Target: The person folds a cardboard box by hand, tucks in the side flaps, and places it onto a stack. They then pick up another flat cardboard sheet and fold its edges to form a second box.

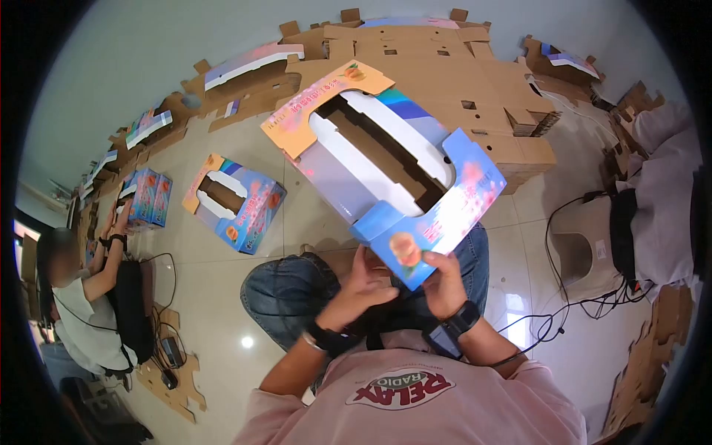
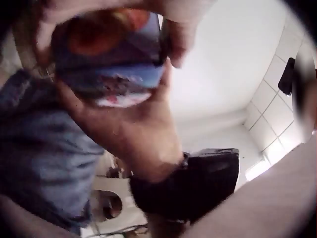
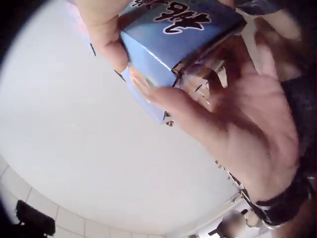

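Note:
A large printed carton point(image 1: 475, 178) with peach pictures and a long cutout window tilts up in front of me in the head view. Its near blue corner is in my right hand point(image 1: 446, 285), thumb on top of the printed face. My left hand point(image 1: 361, 293) lies at the near lower edge, fingers extended and thumb stretched sideways. In the right wrist view, the left thumb point(image 3: 183, 106) reaches the corner of the carton's blue end point(image 3: 163, 39). The left wrist view is blurred; there the carton's end point(image 2: 109, 77) rests above the right palm.
A smaller-looking printed carton point(image 1: 256, 196) stands on the tiled floor to the left. Farther left, another person point(image 1: 96, 297) handles similar cartons point(image 1: 152, 196). Flat cardboard point(image 1: 430, 81) is stacked ahead. Black cables point(image 1: 552, 274) run past a plastic stool point(image 1: 586, 256) at right.

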Available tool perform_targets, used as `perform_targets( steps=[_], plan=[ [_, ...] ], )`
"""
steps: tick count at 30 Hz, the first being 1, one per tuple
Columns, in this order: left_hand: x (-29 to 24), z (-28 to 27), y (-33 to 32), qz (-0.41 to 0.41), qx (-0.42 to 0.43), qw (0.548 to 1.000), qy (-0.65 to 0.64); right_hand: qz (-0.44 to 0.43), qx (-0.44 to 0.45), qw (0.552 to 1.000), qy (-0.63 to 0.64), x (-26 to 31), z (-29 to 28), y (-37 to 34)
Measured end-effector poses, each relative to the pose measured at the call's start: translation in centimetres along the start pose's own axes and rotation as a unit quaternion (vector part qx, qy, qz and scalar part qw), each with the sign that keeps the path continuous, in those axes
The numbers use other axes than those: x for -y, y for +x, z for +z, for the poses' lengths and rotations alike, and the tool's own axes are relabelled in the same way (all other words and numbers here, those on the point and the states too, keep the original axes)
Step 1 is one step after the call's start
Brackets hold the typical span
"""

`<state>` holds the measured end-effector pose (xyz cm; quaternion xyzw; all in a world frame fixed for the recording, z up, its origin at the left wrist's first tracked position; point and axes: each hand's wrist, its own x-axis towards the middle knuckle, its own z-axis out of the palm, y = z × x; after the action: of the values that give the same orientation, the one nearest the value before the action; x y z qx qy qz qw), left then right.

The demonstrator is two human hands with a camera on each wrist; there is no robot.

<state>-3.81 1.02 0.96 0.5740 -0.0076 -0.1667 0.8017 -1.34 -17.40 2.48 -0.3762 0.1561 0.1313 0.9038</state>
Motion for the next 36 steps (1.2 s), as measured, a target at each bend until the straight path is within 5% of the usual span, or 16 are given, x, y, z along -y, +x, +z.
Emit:
perform_targets(
  steps=[1,3,5,6,8,10,12,15,18,22,25,27,30,33,36],
  plan=[
    [-0.6,-2.0,-0.1,-0.016,0.083,0.996,0.003,0.0,0.0,1.0,0.001,0.6,-0.5,0.1],
    [-4.7,-5.4,-1.8,-0.007,-0.032,0.994,0.105,0.006,0.02,0.999,0.044,1.4,-1.3,0.3],
    [-7.1,-11.0,-3.0,0.067,-0.157,0.961,0.219,0.001,0.024,0.999,0.035,2.0,-1.9,-0.1],
    [-9.1,-13.2,-4.3,0.038,-0.253,0.93,0.266,0.007,0.031,0.999,0.026,2.2,-2.4,-0.2],
    [-13.4,-15.8,-6.1,0.156,-0.322,0.889,0.287,0.008,0.049,0.999,0.013,2.8,-2.9,-0.3],
    [-17.5,-16.5,-8.9,0.174,-0.386,0.852,0.308,0.008,0.049,0.999,0.019,3.0,-3.5,-0.3],
    [-21.4,-14.4,-11.6,0.164,-0.393,0.865,0.266,0.004,0.021,1.0,0.001,3.1,-4.5,-0.3],
    [-23.8,-11.1,-14.7,0.263,-0.224,0.935,0.084,-0.037,0.022,0.997,-0.056,4.1,-4.9,-0.5],
    [-22.0,-6.9,-12.7,0.191,-0.269,0.929,0.164,-0.017,0.048,0.994,-0.1,6.3,-5.3,-0.2],
    [-14.9,-12.4,-8.6,0.118,-0.291,0.894,0.319,0.018,0.085,0.985,-0.146,9.9,-6.6,1.0],
    [-8.4,-16.5,-6.7,-0.002,-0.143,0.989,0.026,0.05,0.121,0.97,-0.204,13.3,-6.5,1.6],
    [-3.7,-16.8,-6.4,-0.065,-0.193,0.976,-0.08,0.025,0.151,0.935,-0.318,14.6,-5.8,1.7],
    [-1.8,-16.4,-5.2,-0.063,-0.151,0.98,-0.115,0.023,0.143,0.944,-0.297,14.9,-6.6,3.3],
    [-1.7,-14.0,-3.4,-0.055,-0.204,0.965,-0.157,0.031,0.14,0.957,-0.25,14.5,-6.2,5.5],
    [-2.8,-11.7,-2.0,-0.041,-0.284,0.946,-0.149,-0.118,0.04,0.929,-0.348,13.2,-4.0,7.3]
  ],
)
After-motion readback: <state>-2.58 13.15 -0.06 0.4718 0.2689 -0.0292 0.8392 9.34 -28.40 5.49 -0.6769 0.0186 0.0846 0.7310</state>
